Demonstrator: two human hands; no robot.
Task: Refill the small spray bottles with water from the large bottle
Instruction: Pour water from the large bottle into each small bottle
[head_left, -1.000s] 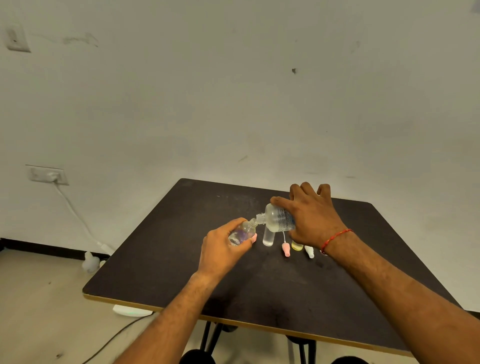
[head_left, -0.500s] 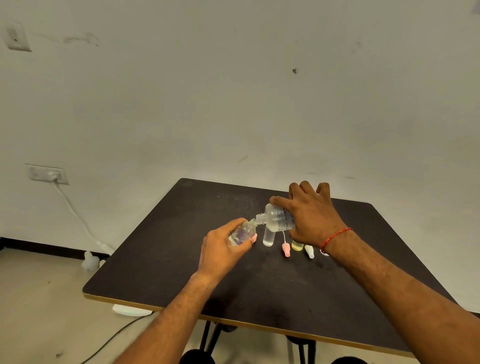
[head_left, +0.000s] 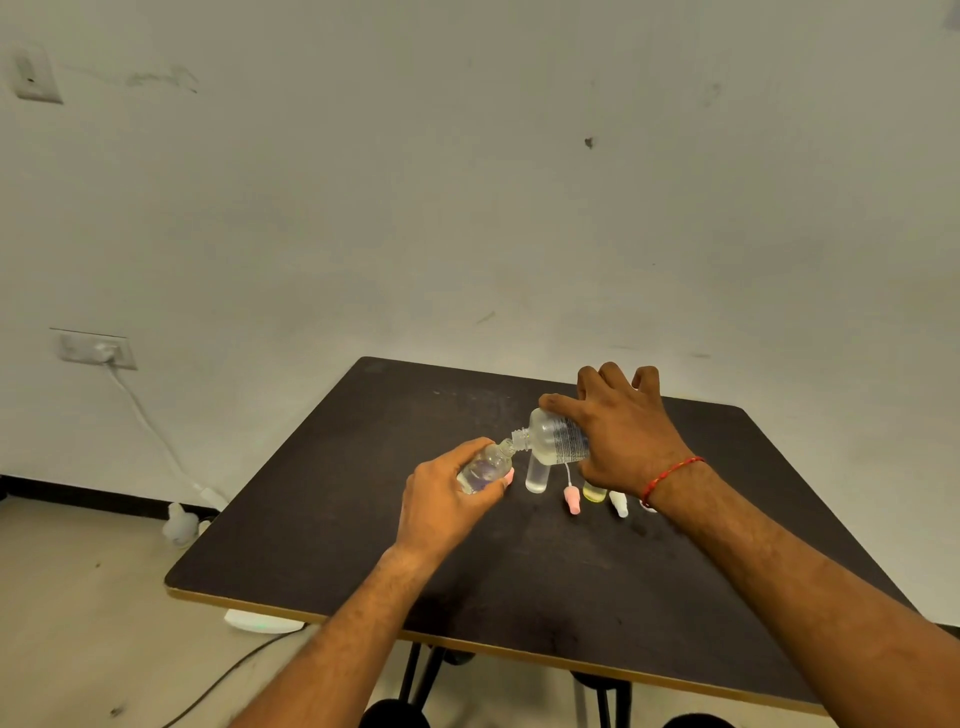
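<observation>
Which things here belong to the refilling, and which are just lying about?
In the job: large bottle, tilted in the right hand; small clear bottle in the left hand; upright clear bottle, yellow bottle, pink spray cap, white spray cap on the table.
Just there: wall socket, white cable.

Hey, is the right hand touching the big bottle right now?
Touching. The head view shows the right hand gripping the big bottle, its thumb lying across the bottle's upper side.

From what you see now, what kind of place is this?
Probably a plain indoor room used as a workspace: a scuffed white wall, a wall socket with a cable, and one dark table.
</observation>
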